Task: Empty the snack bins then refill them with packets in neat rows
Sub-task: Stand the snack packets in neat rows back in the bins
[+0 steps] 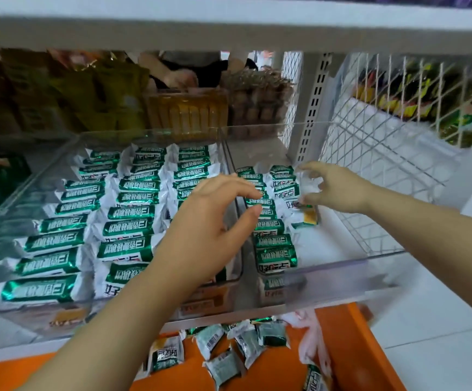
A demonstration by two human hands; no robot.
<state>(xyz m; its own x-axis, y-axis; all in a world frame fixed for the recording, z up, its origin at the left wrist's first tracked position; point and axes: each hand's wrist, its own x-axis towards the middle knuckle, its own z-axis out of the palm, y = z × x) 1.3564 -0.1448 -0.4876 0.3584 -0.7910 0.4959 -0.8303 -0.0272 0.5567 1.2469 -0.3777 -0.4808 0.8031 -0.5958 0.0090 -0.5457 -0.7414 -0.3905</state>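
Two clear plastic bins stand side by side on a white shelf. The left bin (pixel 45 170) holds green-and-white packets (pixel 129 213) in three neat rows. The right bin (pixel 342 266) holds two rows of the same packets (pixel 274 241) along its left side; its right part is bare. My left hand (pixel 209 230) hovers over the wall between the bins, fingers spread and relaxed, holding nothing. My right hand (pixel 333 187) reaches into the right bin and pinches the white end of a packet (pixel 305 193) in the second row.
An orange tray (pixel 350 354) below the shelf edge holds several loose packets (pixel 223 362). Behind the bins sit tubs of other snacks (pixel 189 114). A white wire mesh divider (pixel 370 153) closes the right side. The upper shelf (pixel 229 26) hangs low overhead.
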